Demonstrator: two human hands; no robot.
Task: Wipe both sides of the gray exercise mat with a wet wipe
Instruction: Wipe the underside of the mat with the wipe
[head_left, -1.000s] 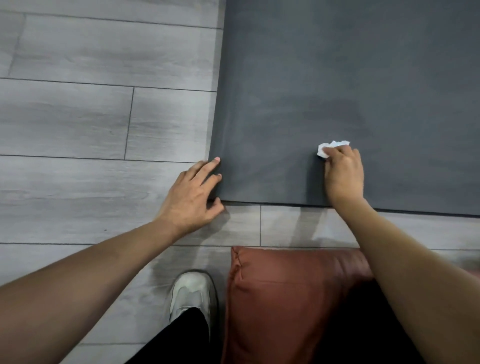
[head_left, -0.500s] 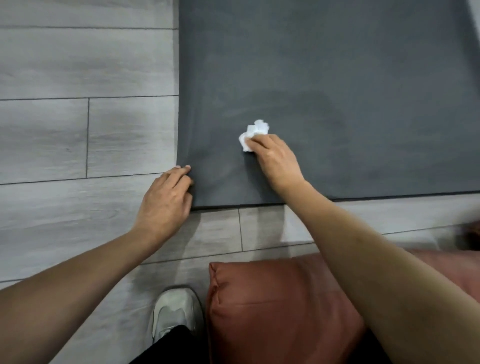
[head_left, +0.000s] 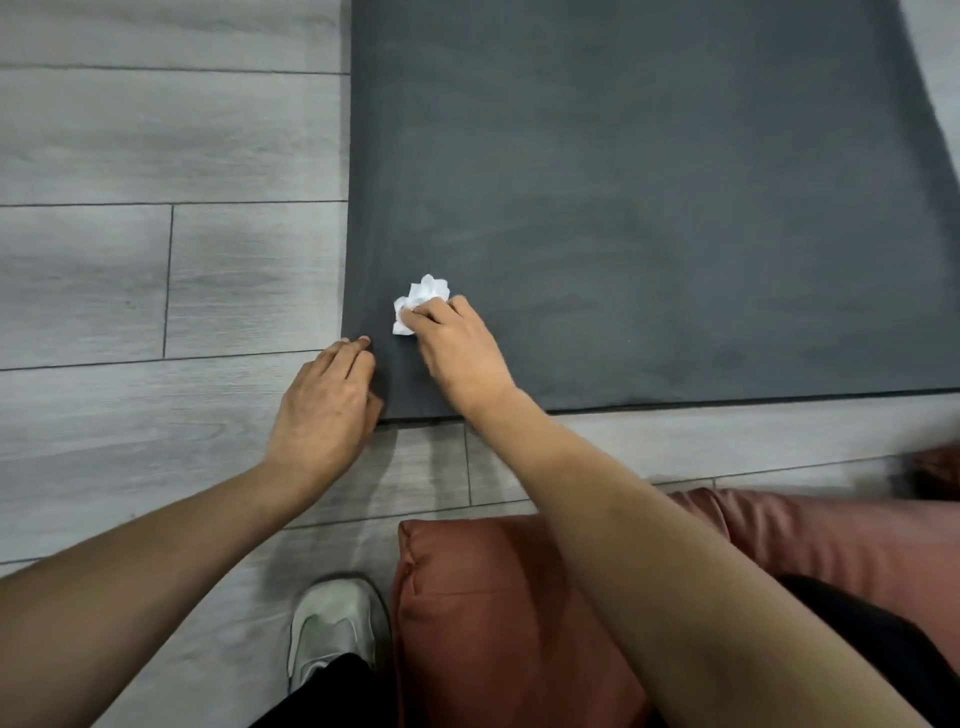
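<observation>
Gray mat (head_left: 649, 208) filled the upper right of frame. Right hand (head_left: 457, 353) pinched a crumpled wet wipe (head_left: 415, 304) near its lower-left corner; left hand (head_left: 324, 410) pressed that corner with relaxed fingers.

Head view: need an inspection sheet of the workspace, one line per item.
Surface: gray wood-look floor.
Job's things: gray mat flat on the floor; crumpled white wipe on it near its left edge.
Clutter: red cushion, white shoe.
Grippers: left hand rests on the mat's near left corner; right hand holds the wipe against the mat.
Cables: nothing seen.
Surroundings: only flooring visible.
</observation>
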